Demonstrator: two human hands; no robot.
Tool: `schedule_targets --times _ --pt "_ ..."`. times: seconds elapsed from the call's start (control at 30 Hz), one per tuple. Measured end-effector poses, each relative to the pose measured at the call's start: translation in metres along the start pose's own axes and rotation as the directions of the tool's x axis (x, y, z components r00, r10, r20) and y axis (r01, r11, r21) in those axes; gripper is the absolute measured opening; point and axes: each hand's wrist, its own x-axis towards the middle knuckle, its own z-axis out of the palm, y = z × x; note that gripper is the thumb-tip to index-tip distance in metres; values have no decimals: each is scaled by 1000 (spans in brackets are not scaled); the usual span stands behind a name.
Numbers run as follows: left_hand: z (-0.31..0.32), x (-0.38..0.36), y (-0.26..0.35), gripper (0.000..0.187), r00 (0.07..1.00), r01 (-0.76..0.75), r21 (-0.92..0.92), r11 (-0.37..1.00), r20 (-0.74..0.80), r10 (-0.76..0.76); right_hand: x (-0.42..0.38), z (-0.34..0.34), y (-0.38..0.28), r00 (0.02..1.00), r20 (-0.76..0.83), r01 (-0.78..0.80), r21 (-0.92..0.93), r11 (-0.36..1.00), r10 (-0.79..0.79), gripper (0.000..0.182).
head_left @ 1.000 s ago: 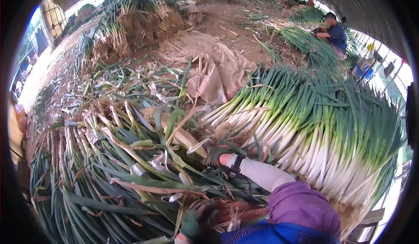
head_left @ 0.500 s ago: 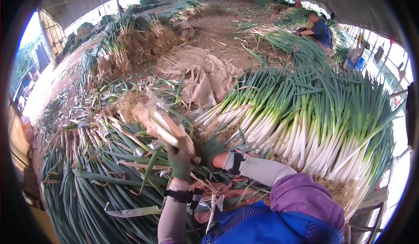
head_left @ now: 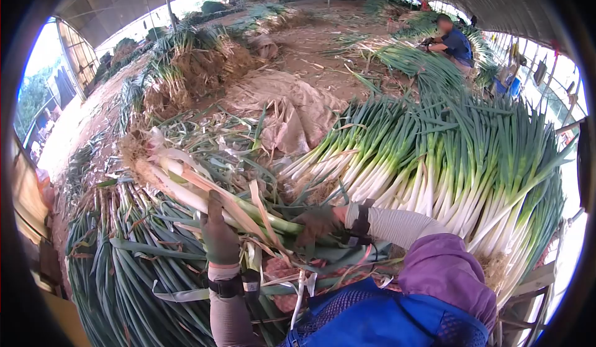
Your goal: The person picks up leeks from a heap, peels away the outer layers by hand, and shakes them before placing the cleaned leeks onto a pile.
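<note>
A green onion bunch (head_left: 186, 188) lies slanted across the space between my hands, its roots and white bases up to the left and its peeling outer leaves hanging loose. My left hand (head_left: 220, 238), in a dark glove, is closed around the white stalks. Farther right, my right hand (head_left: 318, 224), also gloved, is closed on the green part of the same bunch. Below my left hand spreads a pile of untrimmed green onions (head_left: 143, 266). To the right of my right hand lies a row of cleaned green onions (head_left: 428, 167) with white stems.
A tan cloth (head_left: 288, 108) lies on the soil ahead. Rooted onion bundles (head_left: 198, 67) stand at the back left. A co-worker (head_left: 456, 45) sits beside another onion heap (head_left: 416, 64) at the back right. Peeled leaf scraps (head_left: 233, 142) litter the ground.
The onion bunch has swung left and lower, its root end now farther left. My left hand has moved left and down with it; my right hand has shifted slightly right.
</note>
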Motion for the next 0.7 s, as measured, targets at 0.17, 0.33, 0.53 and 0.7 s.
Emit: schedule_targets --times 0.17,0.33,0.53,0.7 --pt "9 -21 3 49 980 122 88 989 146 -134 5 25 -24 984 -171 -154 -682 715 49 31" --pt "46 -72 -3 24 931 -180 43 983 330 156 39 -44 82 975 -212 9 -287 958 -73 35" --pt "52 -92 -24 21 861 388 -316 866 460 -218 -13 -17 -6 785 -619 -288 -376 881 -8 49" --pt "69 -74 1 26 594 784 -538 309 508 -624 -34 7 -47 710 -702 -399 -463 792 -53 59"
